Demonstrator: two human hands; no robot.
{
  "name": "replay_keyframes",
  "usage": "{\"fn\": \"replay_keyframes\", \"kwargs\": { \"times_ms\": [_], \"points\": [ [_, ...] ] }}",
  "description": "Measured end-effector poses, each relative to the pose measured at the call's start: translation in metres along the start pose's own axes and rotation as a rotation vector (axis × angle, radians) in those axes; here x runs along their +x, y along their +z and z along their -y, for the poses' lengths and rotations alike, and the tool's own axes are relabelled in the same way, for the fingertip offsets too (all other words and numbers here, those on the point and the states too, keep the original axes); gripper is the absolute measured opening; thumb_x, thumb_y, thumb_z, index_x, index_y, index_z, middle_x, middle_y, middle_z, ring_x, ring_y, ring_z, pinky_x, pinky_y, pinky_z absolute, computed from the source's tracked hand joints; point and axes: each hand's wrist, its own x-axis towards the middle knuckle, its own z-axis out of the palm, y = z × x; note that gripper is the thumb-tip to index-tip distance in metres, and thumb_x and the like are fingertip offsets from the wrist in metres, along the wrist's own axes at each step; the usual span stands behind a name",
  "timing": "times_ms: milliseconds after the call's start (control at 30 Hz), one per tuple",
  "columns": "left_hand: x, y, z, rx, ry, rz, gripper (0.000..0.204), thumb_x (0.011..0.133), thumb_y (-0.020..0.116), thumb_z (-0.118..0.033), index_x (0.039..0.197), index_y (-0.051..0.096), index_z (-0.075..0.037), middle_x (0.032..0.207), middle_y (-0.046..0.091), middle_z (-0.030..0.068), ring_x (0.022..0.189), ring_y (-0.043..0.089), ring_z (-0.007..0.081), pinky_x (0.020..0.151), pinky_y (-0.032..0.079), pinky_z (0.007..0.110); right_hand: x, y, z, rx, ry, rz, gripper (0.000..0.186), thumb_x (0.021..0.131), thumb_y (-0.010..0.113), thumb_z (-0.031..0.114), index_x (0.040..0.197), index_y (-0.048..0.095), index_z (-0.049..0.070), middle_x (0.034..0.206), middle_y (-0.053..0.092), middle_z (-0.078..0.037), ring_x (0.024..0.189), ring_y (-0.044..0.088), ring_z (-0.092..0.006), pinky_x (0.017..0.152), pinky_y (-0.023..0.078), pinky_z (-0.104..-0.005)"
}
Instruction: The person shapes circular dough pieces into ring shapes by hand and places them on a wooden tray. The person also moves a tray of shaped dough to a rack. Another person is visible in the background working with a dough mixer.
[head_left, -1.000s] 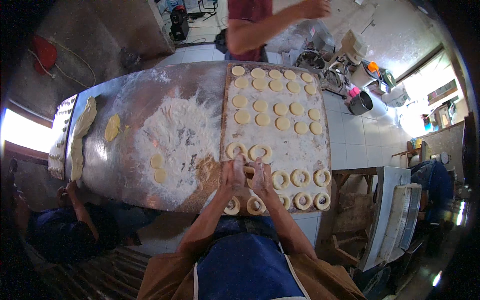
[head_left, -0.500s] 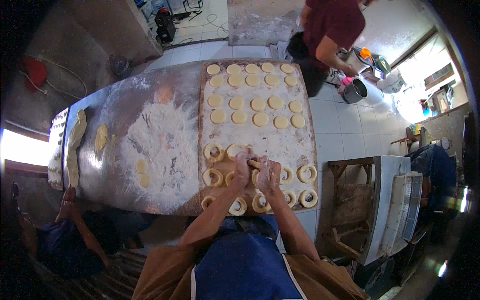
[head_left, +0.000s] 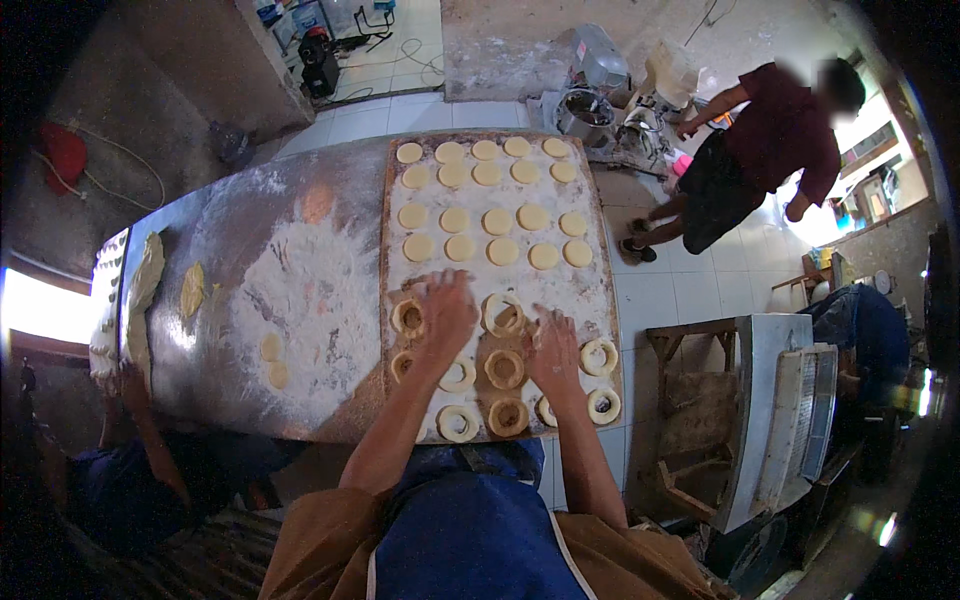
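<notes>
My left hand (head_left: 447, 315) is over the floured board (head_left: 590, 290), its fingers stretched forward and slightly blurred. Beneath it any dough is hidden. To its right lies a dough ring (head_left: 503, 314), dusted with flour. My right hand (head_left: 553, 345) is just right of that ring, fingers extended and apart; no held thing shows in it. More rings surround my hands, among them a nearer ring (head_left: 504, 369), a ring beside my left wrist (head_left: 457, 375) and a ring at the right (head_left: 599, 357). Farther off, flat dough discs (head_left: 497, 221) sit in rows.
Left of the board, the metal table carries loose flour (head_left: 310, 290), two discs (head_left: 271, 347) and a long dough strip (head_left: 146, 290). A person in a dark red shirt (head_left: 780, 130) stands beyond the right edge. Another person's arm (head_left: 150, 430) reaches in at left. A metal-topped stand (head_left: 760, 420) is at right.
My hands were together over the rings, with a pale stick-like piece between them; now they are apart. The person in dark red has moved right, uncovering metal pots behind the table.
</notes>
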Motion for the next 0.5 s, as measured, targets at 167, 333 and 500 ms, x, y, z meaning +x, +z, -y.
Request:
{"fn": "replay_keyframes", "kwargs": {
  "times_ms": [167, 333, 500],
  "points": [
    [-0.023, -0.041, 0.039, -0.053, -0.106, -0.104, 0.024, 0.078, 0.063, -0.016, 0.100, 0.061, -0.006, 0.097, 0.063, 0.0161, 0.097, 0.056, 0.0362, 0.093, 0.038, 0.050, 0.002, 0.012, -0.003, 0.147, 0.006, 0.244, 0.040, 0.073, 0.059, 0.005, 0.113, 0.057, 0.001, 0.106, 0.058, -0.019, 0.099, 0.050, -0.0370, 0.088, 0.040, -0.0478],
    [-0.065, -0.077, 0.096, -0.113, -0.308, -0.177, 0.022, 0.083, 0.060, -0.021, 0.102, 0.063, -0.010, 0.102, 0.063, 0.0109, 0.100, 0.055, 0.0337, 0.092, 0.037, 0.046, 0.009, 0.025, 0.015, 0.058, 0.036, 0.228, 0.040, 0.073, 0.060, 0.011, 0.112, 0.058, 0.003, 0.108, 0.060, -0.014, 0.102, 0.050, -0.0362, 0.089, 0.039, -0.0477],
    [-0.112, -0.123, 0.184, 0.097, -0.610, -0.272, 0.019, 0.086, 0.057, -0.020, 0.099, 0.065, -0.010, 0.107, 0.063, 0.0094, 0.104, 0.055, 0.0310, 0.095, 0.035, 0.050, 0.024, 0.064, 0.051, 0.120, -0.090, 0.316, 0.039, 0.071, 0.059, 0.006, 0.110, 0.059, 0.004, 0.103, 0.061, -0.016, 0.101, 0.052, -0.0363, 0.091, 0.039, -0.0474]
  ]
}}
